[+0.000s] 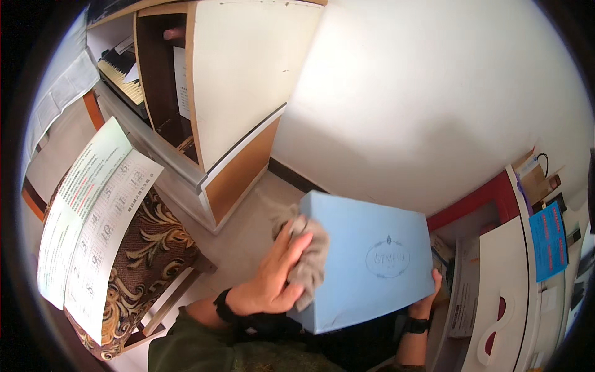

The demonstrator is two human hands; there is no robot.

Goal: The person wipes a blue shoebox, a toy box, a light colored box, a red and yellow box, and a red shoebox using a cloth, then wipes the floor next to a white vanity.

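A light blue box [353, 229] with an oval emblem on its lid is held up in front of me, tilted. Fingers of my left hand [265, 284] are closed on a crumpled grey-beige cloth [312, 259], which presses against the box's left side. At the lower right corner of the box, my right hand [429, 296] grips its edge; part of that hand is hidden behind the box. Both wrists wear dark bands.
To the left, a printed paper sheet [93, 217] lies over a chair with patterned brown upholstery [155, 248]. An open-shelved cabinet [248, 68] holding a brush [121, 77] stands ahead against the white wall [434, 93]. At right is a white drawer unit [496, 279] with an open compartment.
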